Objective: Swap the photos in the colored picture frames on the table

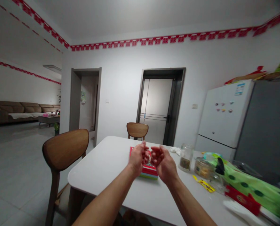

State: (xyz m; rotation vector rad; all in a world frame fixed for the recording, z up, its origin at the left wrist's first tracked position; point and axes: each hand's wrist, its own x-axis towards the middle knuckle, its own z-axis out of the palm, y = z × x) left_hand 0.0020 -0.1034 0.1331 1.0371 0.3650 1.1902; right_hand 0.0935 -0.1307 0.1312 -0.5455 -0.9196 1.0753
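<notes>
Red stack (150, 171), my left hand (138, 157) and right hand (162, 162) kinda cupped, unclenched, partly blocking it, jar (186, 158) off right

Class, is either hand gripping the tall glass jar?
No: the left hand and right hand are apart from the glass jar, which stands to their right.

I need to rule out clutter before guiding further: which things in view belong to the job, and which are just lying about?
Likely part of the job:
left hand
right hand
red-and-green stack, partly hidden behind the hands

Likely just lying about:
tall glass jar
squat jar
yellow item
green bag
crumpled white item
</notes>
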